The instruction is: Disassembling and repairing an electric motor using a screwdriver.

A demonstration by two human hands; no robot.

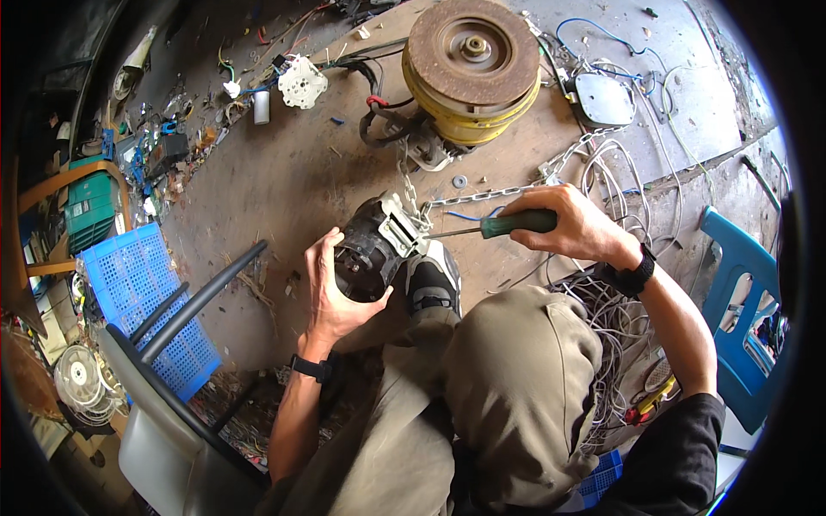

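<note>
My left hand (334, 291) grips the near end of a black cylindrical motor (368, 248), thumb and fingers spread round its rim. A metal bracket (400, 230) sits on the motor's right side, and a steel chain (482, 197) runs close by it. In my right hand (578, 225) is a screwdriver (520, 224) with a dark green handle. Its shaft points left, and the tip reaches the bracket's right edge; whether it sits in a screw I cannot tell. My shoe (434, 279) is right beside the motor.
Ahead stands a yellow drum-shaped machine (471, 69) with a rusty disc on top. Tangled grey cable (607, 318) lies right of my knee. A blue plastic stool (740, 301) is at the right, a blue crate (151, 301) and a chair (172, 439) at the left.
</note>
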